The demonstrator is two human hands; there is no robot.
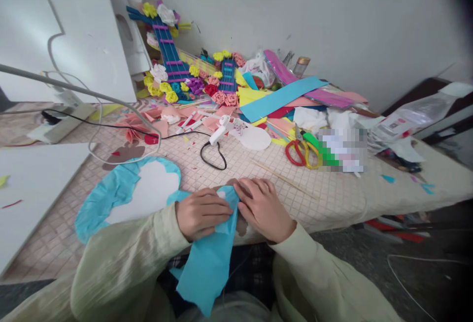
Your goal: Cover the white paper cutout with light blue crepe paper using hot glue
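Note:
A white cardboard shape (150,195) with a rounded body lies on the table, its rim partly covered in wrinkled blue crepe paper (102,202). Its narrow end runs to the right under my hands. My left hand (204,213) is closed over the blue paper at that end, fingers bent and pressed down on it. At the tip, my right hand (264,209) pinches the paper's edge between thumb and fingers. A loose length of blue crepe paper (209,268) hangs from between my hands over the table's front edge. Fingers partly hide the cardboard underneath.
A white glue gun (219,130) with a black cord lies ahead. Scissors (301,152) with red and yellow handles rest right of it, near a thin wooden stick (284,179). Paper-flower guitars (170,56) lean at the wall. A white cable (129,103) crosses at left.

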